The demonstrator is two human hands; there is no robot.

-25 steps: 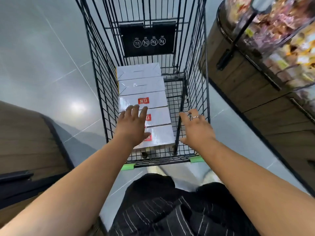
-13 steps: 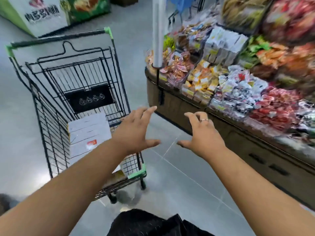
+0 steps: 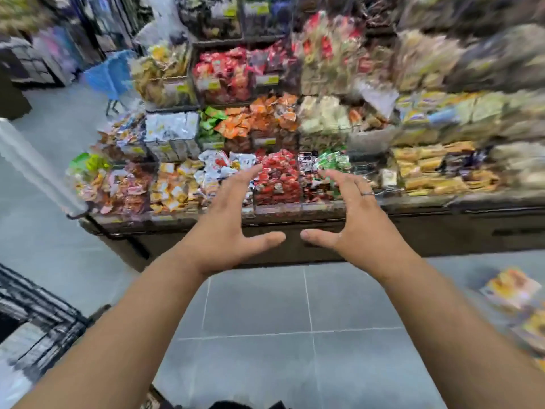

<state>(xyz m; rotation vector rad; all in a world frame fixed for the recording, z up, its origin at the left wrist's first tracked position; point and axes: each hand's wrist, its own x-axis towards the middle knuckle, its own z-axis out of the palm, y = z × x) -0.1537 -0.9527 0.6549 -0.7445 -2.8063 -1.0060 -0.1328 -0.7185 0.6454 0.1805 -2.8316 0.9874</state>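
Note:
My left hand (image 3: 228,224) and my right hand (image 3: 358,221) are stretched out side by side in mid-air, fingers spread and straight, thumbs pointing at each other with a small gap. Both hold nothing. A ring sits on one finger of my right hand. Beyond the fingertips lies a bin of red snack packets (image 3: 277,178) on the front row of a wooden display stand (image 3: 442,228). The hands are short of the packets and touch nothing.
The stand carries tiered bins of wrapped snacks: orange packets (image 3: 259,119), white packets (image 3: 171,128), yellow packets (image 3: 427,169). A black wire shopping cart (image 3: 38,320) is at the lower left. A roll of clear bags (image 3: 35,172) hangs at the stand's left corner. Grey tiled floor (image 3: 256,305) lies below.
The view has swung right from the cart to the snack stand. Both hands left the cart and now reach toward the stand, still holding nothing.

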